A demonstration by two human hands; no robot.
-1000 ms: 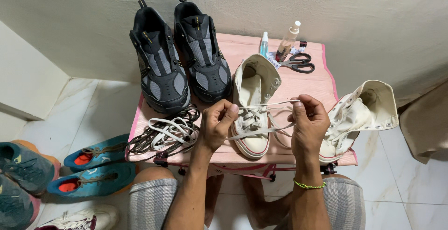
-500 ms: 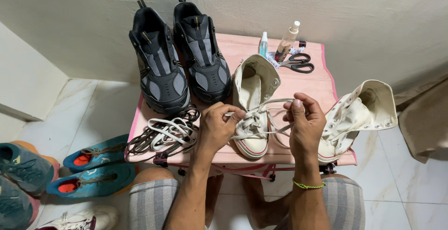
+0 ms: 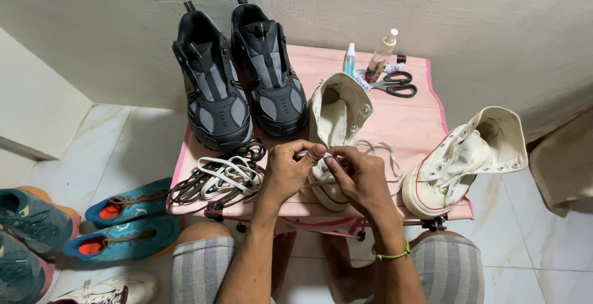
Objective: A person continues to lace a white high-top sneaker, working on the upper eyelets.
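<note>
**Both Hands Met Over a White High-Top's Lace**

The left hand (image 3: 285, 171) and the right hand (image 3: 361, 177) came together at the middle of the frame, directly above the toe end of a white high-top sneaker (image 3: 336, 125) that stood on the pink counter (image 3: 426, 131). The fingers of each hand were pressed together, pinching the white lace (image 3: 377, 151) of that sneaker between thumb and forefinger; the fingertips of the two hands touched or nearly touched, and I could not tell which. A loop of the lace trailed out to the right of the hands across the counter.

The sneaker's opening faced the upper part of the frame, its tongue showing. Its partner, a second white sneaker (image 3: 466, 159), lay tilted on its side at the right of the frame, its toe near the counter's front edge and its collar hanging past the right edge.

A pair of black and grey shoes (image 3: 238, 82) stood side by side at the upper left of the counter. Below them, just left of the left hand, lay a tangled heap of loose laces (image 3: 219, 177), white and brown. Near the upper middle of the frame stood two small bottles (image 3: 374, 54), with black scissors (image 3: 395, 85) beside them.

On the floor at the lower left lay blue shoes with orange linings (image 3: 123, 220). A green bracelet (image 3: 389, 256) circled the right wrist.
</note>
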